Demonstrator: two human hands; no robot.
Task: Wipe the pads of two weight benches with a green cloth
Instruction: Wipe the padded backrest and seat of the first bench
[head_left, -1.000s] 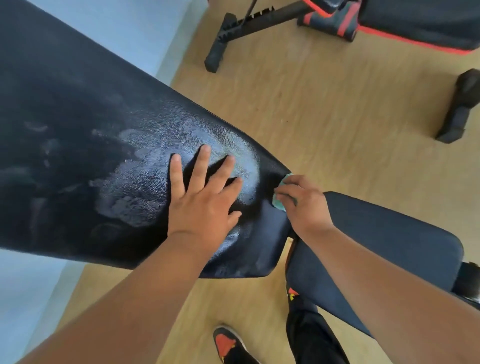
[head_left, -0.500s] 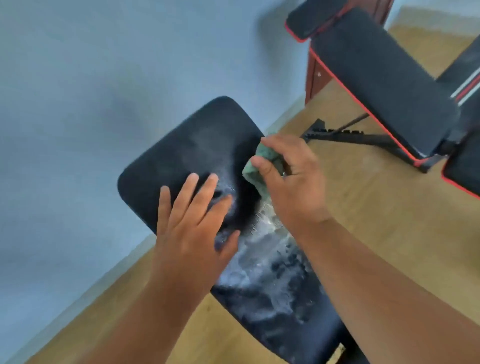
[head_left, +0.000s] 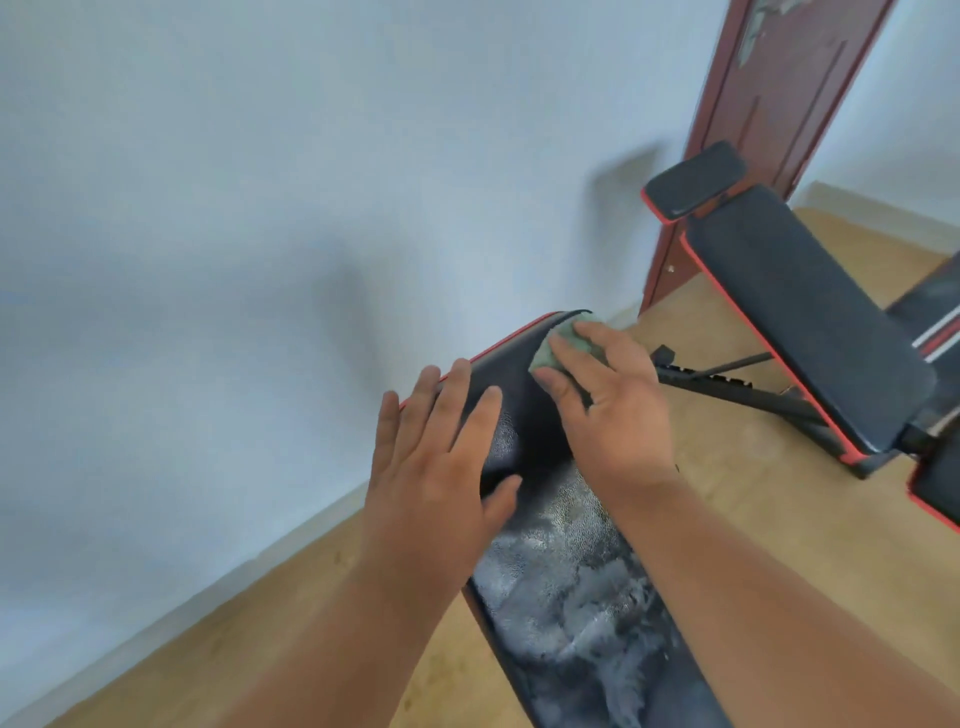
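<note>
**Green cloth at far end of near bench pad**

Right hand (head_left: 605, 405) grips the bunched green cloth (head_left: 558, 348), fingers curled over it, and presses it on the near bench pad (head_left: 566, 597) close to the pad's far end. Left hand (head_left: 441, 467) lies flat on the pad's left edge, fingers straight and slightly spread, holding nothing. The two hands are apart, with a strip of black pad showing between them.

The pad is black textured vinyl with a thin red trim line along its left edge. Pale grey smears and streaks cover its middle and near part; the patch between the hands looks darker.

The second bench (head_left: 795, 317) stands well apart at the right, its black pads red-edged, with a small head pad at its far end. Its black metal frame (head_left: 727, 387) sits on the floor.

The floor (head_left: 727, 499) is light wood-look. A pale blue-grey wall (head_left: 260, 208) fills the left and top. A dark red door (head_left: 779, 104) stands at the upper right, behind the second bench.
</note>
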